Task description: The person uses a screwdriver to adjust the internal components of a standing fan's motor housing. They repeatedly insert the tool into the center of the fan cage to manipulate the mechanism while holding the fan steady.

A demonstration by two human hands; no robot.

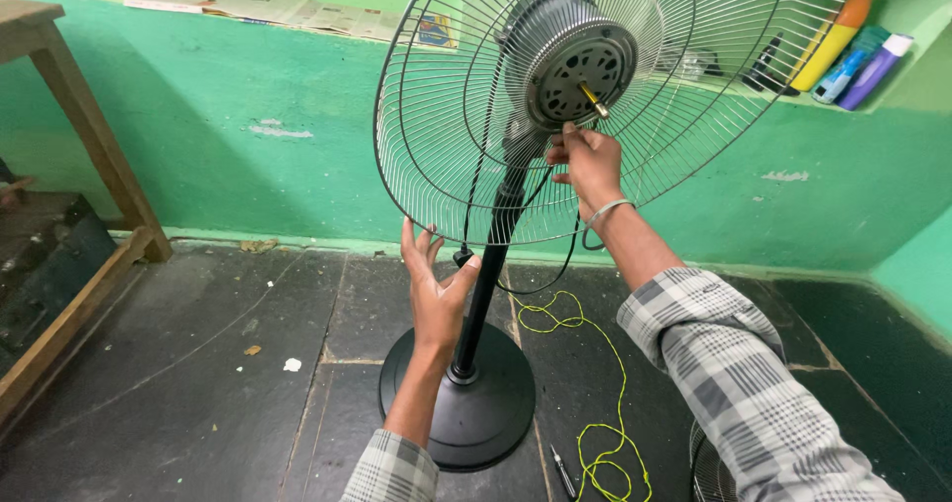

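A pedestal fan stands before me with its rear wire guard (436, 155) mounted, no blades, and the grey motor (578, 62) with its brass shaft (594, 99) exposed. My right hand (587, 165) reaches through to the lower rim of the motor housing, fingers pinched there; a metal bangle sits on the wrist. My left hand (434, 286) is spread open under the lower edge of the guard, next to the black pole (489, 282), holding nothing. The pole rises from a round black base (496, 413).
A yellow cord (600, 403) lies looped on the dark stone floor to the right of the base, with a small screwdriver (563, 470) beside it. Another wire guard (706, 467) shows at bottom right. A wooden table leg (94, 130) stands left. Bottles (843, 41) sit on a wall shelf.
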